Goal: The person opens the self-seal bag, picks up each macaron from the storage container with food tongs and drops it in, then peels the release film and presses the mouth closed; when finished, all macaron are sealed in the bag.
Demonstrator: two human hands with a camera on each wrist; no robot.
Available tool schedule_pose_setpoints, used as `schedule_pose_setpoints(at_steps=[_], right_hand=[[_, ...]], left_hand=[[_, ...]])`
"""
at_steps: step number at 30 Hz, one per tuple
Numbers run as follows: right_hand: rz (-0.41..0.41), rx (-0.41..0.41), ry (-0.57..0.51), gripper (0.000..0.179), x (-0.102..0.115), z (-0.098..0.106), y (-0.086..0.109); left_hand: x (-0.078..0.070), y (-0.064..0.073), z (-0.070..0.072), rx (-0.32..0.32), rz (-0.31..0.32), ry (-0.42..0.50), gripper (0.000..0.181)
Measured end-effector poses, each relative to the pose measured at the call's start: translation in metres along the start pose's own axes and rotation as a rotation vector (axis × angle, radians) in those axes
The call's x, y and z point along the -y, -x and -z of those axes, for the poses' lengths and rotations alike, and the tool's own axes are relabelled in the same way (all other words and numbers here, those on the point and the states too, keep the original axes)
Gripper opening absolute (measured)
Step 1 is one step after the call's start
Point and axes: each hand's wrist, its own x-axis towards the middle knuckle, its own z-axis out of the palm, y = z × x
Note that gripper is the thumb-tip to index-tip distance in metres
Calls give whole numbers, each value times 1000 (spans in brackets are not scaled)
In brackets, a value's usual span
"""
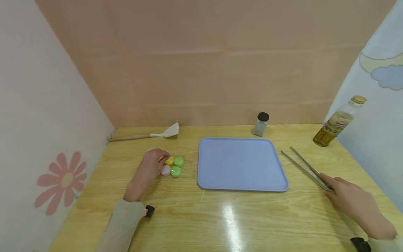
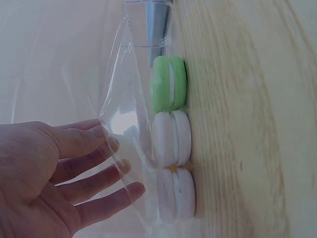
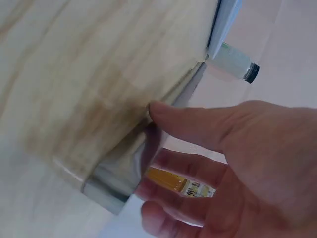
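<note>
My left hand (image 1: 148, 168) pinches the edge of a clear plastic bag (image 2: 116, 84) between thumb and forefinger, with the other fingers spread. Inside the bag are several macarons: a green macaron (image 1: 175, 171), a pale pink macaron (image 2: 172, 139) and a yellow macaron (image 1: 169, 160) among them. At the right, metal tongs (image 1: 306, 166) lie low over the table, tips apart and pointing toward the tray. My right hand (image 1: 354, 199) grips them near the joined end, thumb (image 3: 185, 121) on one side and fingers on the other.
Between the hands lies a lavender tray (image 1: 242, 164). Behind it stands a small jar (image 1: 260, 124) with a black lid. An oil bottle (image 1: 338, 122) stands at the back right, and a spatula (image 1: 145, 134) with a wooden handle lies at the back left.
</note>
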Motion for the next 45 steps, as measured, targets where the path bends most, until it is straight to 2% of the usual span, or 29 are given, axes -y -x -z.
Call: schedule_pose_setpoints(at_steps=[3, 6, 9, 15, 18, 22, 26, 33, 35, 39, 45], right_hand=[[15, -11, 9, 61, 6, 5, 0], [50, -78, 16, 59, 22, 14, 1], [106, -159, 4, 55, 46, 26, 1], [208, -205, -61, 51, 102, 40, -3], [299, -268, -100, 48, 130, 39, -6], [464, -352, -160, 44, 166, 32, -12], [582, -331, -216, 41, 202, 25, -19], [709, -288, -326, 29, 253, 16, -28], [711, -240, -389, 27, 265, 14, -31], [660, -115, -516, 25, 285, 10, -35], [595, -23, -605, 22, 308, 4, -39]], left_hand=[[0, 1, 0, 8, 5, 4, 12], [0, 3, 0, 15, 11, 1, 13], [0, 4, 0, 9, 14, -7, 13], [-2, 2, 0, 4, 3, 5, 12], [-3, 2, -1, 16, 10, 13, 12], [-4, 3, -1, 39, 10, 19, 15], [-5, 3, -3, 73, 10, 19, 20], [-4, 4, -5, 85, 1, 25, 28], [-4, 3, -4, 95, 2, 42, 31], [-4, 2, -4, 100, -9, 43, 34], [1, 1, -6, 95, -35, 18, 28]])
